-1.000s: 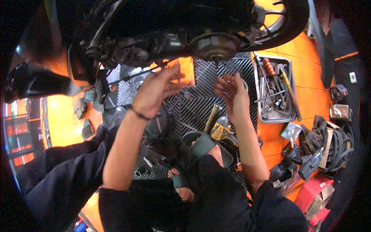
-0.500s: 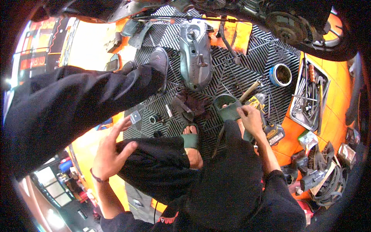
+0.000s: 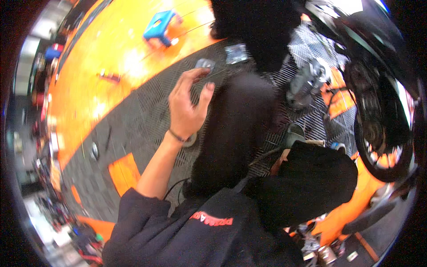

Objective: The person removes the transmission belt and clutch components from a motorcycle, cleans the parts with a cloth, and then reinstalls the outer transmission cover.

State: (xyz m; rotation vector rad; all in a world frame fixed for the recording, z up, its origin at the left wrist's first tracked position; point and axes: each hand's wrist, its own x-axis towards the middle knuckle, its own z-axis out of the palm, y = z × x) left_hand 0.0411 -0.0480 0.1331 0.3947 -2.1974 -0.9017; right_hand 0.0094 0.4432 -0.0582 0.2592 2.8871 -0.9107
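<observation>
the person's left hand (image 3: 187, 109) is spread, thumb standing apart from the bent fingers, its fingertips at the near edge of a small clear packet (image 3: 204, 65) on the dark mat (image 3: 144, 111); whether they touch it cannot be told. just right of the packet lies a shiny bag (image 3: 236, 53), and farther out a blue stool (image 3: 159, 26) stands on the orange floor (image 3: 84, 91).

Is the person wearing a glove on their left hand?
No, the left hand is bare from the fingers down, with just a dark band around the wrist.
</observation>
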